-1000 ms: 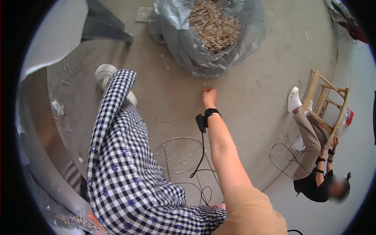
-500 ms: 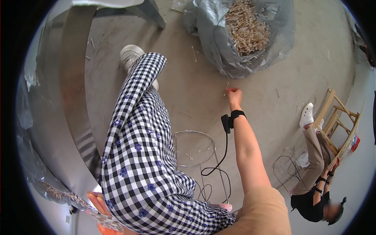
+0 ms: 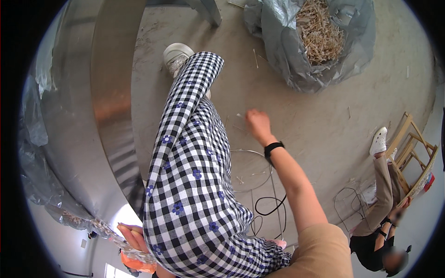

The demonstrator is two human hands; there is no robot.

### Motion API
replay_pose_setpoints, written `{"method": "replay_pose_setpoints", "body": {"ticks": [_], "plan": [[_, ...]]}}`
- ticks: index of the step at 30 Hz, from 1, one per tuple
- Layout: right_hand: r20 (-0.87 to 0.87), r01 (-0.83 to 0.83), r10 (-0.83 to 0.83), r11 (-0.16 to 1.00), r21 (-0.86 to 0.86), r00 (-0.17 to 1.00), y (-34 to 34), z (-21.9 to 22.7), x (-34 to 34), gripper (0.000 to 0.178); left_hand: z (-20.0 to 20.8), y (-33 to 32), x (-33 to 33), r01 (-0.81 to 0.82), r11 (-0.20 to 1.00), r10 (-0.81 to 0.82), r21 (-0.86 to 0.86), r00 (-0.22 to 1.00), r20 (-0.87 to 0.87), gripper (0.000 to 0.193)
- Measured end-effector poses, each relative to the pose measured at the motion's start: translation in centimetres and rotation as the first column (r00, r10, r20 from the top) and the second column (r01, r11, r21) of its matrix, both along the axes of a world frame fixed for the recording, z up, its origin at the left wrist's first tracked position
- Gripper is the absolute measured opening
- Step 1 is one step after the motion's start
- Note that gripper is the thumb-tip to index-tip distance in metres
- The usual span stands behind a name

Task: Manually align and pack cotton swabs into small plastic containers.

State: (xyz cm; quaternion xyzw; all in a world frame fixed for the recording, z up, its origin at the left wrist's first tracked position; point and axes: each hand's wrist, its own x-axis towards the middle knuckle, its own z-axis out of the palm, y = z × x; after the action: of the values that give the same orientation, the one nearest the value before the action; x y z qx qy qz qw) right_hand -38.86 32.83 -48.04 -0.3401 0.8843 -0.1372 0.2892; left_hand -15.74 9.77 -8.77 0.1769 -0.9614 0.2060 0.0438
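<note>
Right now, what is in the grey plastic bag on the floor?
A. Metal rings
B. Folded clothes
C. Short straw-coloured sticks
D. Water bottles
C: the open bag near the top of the view is filled with a heap of thin pale sticks.

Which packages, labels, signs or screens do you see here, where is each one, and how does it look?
Grey plastic sack: on the concrete floor, top right, open and crumpled, full of pale straw-like sticks.
Crinkled clear plastic wrap: bottom left, in the left hand, over something orange.
No labels, signs or screens can be made out.
</note>
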Motion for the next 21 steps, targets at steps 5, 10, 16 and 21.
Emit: {"method": "replay_pose_setpoints", "body": {"ticks": [5, 10, 16, 21], "plan": [[0.064, 0.243, -0.248, 0.967, 0.074, 0.967, -0.9, 0.7, 5.5, 0.010, 1.0, -1.3, -0.3, 0.042, 0.999, -0.041, -0.005, 0.999, 0.024, 0.044], [-0.034, 0.583, -0.584, 0.812, -0.037, 0.811, -3.9, 1.4, 0.3, 0.018, 0.6, -1.9, -0.5, 0.068, 0.998, -0.068, 0.010, 0.997, 0.032, 0.044], [-0.212, 0.639, -0.619, 0.768, 0.036, 0.756, -9.5, 0.2, -12.3, 0.019, 1.3, -1.6, -3.9, 0.082, 0.994, -0.080, -0.070, 0.996, 0.030, 0.046], [-0.248, 0.500, -0.456, 0.852, 0.157, 0.854, -8.5, -1.2, -16.3, 0.019, -0.7, 1.8, -1.1, -0.225, 0.965, 0.241, 0.131, 0.963, -0.123, 0.041]]}}
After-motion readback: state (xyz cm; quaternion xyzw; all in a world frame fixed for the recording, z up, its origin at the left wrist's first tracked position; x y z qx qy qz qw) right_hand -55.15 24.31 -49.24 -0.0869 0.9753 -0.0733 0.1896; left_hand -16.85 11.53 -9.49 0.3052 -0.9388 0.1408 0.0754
